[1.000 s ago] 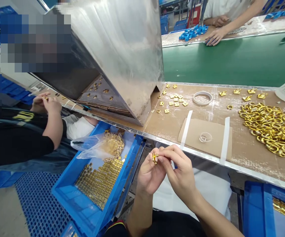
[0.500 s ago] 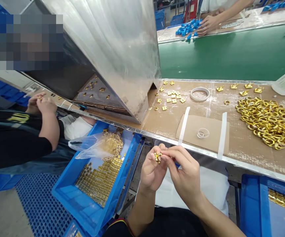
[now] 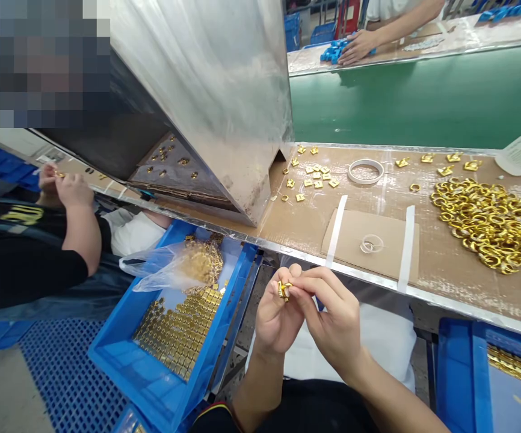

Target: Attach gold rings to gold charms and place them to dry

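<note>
Between my fingertips is a gold ring point(image 3: 283, 291), held up just in front of the bench edge. My left hand point(image 3: 275, 319) is closed around one side of it, and my right hand point(image 3: 332, 313) pinches its other side with thumb and forefinger. Fingers cover part of the ring. On the bench ahead lies a taped-down cardboard sheet point(image 3: 355, 231) with a small clear round dish point(image 3: 371, 244). A large heap of gold rings point(image 3: 495, 225) is to the right. Small gold square pieces point(image 3: 318, 176) lie scattered beyond the sheet, near a tape roll point(image 3: 366, 172).
A metal hood point(image 3: 224, 90) stands on the bench at left. Below it, a blue tray point(image 3: 120, 355) holds rows of gold pieces and a plastic bag point(image 3: 165, 267). Another blue tray point(image 3: 459, 373) is at right. A green conveyor point(image 3: 405, 99) runs behind; co-workers sit left and across.
The ring has turned slightly between my fingers, and my hands have barely shifted. Across the conveyor, the co-worker's hand has moved left over the blue pieces.
</note>
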Motion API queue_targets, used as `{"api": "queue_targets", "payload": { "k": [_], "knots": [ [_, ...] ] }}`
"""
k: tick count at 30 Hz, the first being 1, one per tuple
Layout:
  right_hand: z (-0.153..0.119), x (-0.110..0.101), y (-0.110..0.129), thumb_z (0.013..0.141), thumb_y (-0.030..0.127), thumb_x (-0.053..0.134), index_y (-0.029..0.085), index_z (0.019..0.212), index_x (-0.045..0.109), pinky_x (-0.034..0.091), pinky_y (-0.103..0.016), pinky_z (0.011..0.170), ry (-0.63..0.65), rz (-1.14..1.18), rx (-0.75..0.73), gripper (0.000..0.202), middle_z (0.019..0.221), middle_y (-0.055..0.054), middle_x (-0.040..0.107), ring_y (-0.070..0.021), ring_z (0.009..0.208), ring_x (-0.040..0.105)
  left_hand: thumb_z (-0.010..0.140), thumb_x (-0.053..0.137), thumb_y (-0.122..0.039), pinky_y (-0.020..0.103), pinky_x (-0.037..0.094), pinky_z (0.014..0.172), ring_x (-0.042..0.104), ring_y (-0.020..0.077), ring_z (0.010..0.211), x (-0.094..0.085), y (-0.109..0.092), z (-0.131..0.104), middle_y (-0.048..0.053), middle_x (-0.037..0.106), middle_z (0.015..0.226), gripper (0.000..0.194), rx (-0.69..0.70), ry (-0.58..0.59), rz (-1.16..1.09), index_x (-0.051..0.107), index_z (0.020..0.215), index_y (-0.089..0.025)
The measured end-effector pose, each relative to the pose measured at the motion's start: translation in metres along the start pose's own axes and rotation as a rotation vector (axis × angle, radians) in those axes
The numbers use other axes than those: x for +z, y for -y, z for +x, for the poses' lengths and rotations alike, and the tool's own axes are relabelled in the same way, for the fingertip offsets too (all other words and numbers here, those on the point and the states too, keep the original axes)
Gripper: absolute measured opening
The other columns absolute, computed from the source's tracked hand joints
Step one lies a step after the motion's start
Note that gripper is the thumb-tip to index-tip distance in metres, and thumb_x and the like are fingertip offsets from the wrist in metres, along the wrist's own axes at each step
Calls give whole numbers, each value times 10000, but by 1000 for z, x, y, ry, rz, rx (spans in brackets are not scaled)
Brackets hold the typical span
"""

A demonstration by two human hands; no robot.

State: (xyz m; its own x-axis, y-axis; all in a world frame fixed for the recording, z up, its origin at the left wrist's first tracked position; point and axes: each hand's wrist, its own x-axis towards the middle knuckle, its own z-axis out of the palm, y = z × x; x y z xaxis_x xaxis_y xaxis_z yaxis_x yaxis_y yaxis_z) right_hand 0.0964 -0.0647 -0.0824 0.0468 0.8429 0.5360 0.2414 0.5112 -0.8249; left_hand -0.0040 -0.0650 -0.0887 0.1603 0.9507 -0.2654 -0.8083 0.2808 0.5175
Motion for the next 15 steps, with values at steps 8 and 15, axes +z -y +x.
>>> {"api": "queue_targets", "payload": {
  "k": [8,15],
  "knots": [
    [5,-9,-5,971,110,601,233,948,703,578,-276,674,85,58,69,162,854,-28,707,-169,754,678,781,847,-412,230,471,692,431,134,688,-1,-2,4,-16,383,756,437,-27,-45,-69,484,661,-200],
    [3,-3,-6,958,109,619,228,952,696,586,-281,702,94,67,99,141,893,-35,713,-178,792,689,999,601,-380,221,520,748,521,109,673,3,-6,4,-13,466,715,401,-61,-132,-215,552,655,-180]
  ]
}}
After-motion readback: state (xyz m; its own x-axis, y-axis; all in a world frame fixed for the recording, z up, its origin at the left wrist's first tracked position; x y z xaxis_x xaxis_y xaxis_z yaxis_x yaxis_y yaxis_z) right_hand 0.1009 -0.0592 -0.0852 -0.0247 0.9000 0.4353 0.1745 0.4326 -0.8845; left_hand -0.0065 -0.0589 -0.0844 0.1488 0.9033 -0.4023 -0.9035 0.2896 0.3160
